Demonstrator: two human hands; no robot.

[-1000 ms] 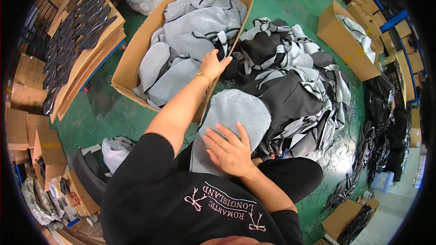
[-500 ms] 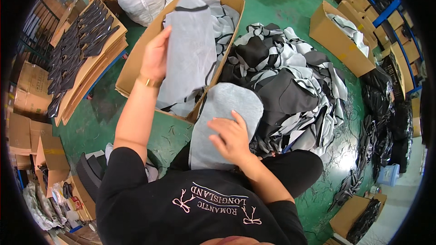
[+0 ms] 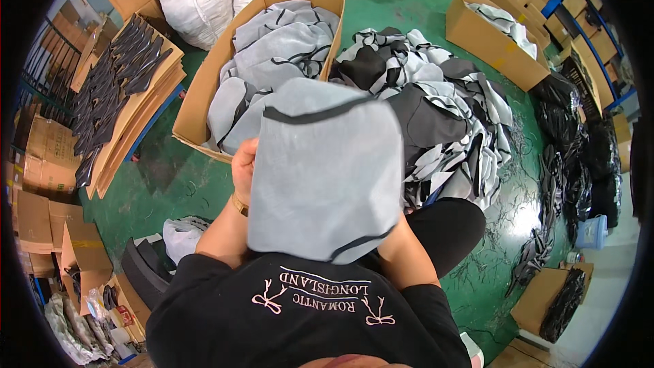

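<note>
A light grey fabric piece (image 3: pixel 323 177) with black bands near its far and near edges is held up in front of my chest, over my lap. My left hand (image 3: pixel 244 170) is closed on its left edge, the fingertips partly behind the cloth. The right forearm reaches up beneath the piece, and the cloth hides that hand, so its fingers do not show. Whether a second layer lies under this piece cannot be made out. Just beyond it stands a long cardboard box (image 3: pixel 194 105) with similar grey pieces (image 3: pixel 279 51) inside.
A heap of grey and black fabric pieces (image 3: pixel 436 116) lies on the green floor to the right. Black parts (image 3: pixel 119 75) cover stacked cardboard at the left. White sacks (image 3: pixel 197 10) stand behind the box; another carton (image 3: pixel 497 48) and black plastic bundles (image 3: pixel 565 136) are at the right.
My left hand has come back from over the box toward my lap. A banded grey piece is now spread out before me, and my right hand has gone from sight behind it.
</note>
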